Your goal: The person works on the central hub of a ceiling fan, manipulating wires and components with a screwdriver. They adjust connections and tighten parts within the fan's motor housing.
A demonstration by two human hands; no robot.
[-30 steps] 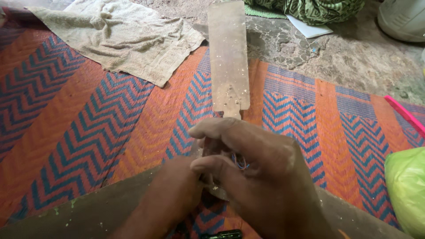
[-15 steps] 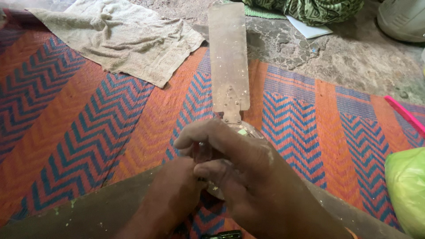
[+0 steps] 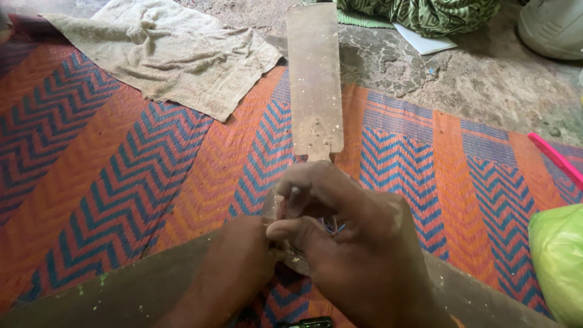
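A dusty brown ceiling fan lies on the woven mat. One long blade [image 3: 314, 79] points away from me, and two more spread out at lower left [image 3: 121, 291] and lower right [image 3: 486, 297]. Both hands meet at the hub, which they mostly hide. My right hand [image 3: 352, 243] curls over the top of the hub, with thumb and forefinger pinched on a small part there. Thin blue and red wires [image 3: 331, 226] show under its palm. My left hand [image 3: 237, 267] grips the hub's near left side from below.
The orange and blue zigzag mat [image 3: 121, 182] covers the floor. A beige towel [image 3: 164, 48] lies at the far left. Farther back are green patterned cloth [image 3: 425, 12] and white paper [image 3: 425, 41]. At the right edge lie a pink comb [image 3: 555, 159] and a green bag [image 3: 559, 261].
My right hand's fingers have shifted on the hub, rising toward the far blade and then pinching. The wires now show beneath the palm. The fan has stayed in place.
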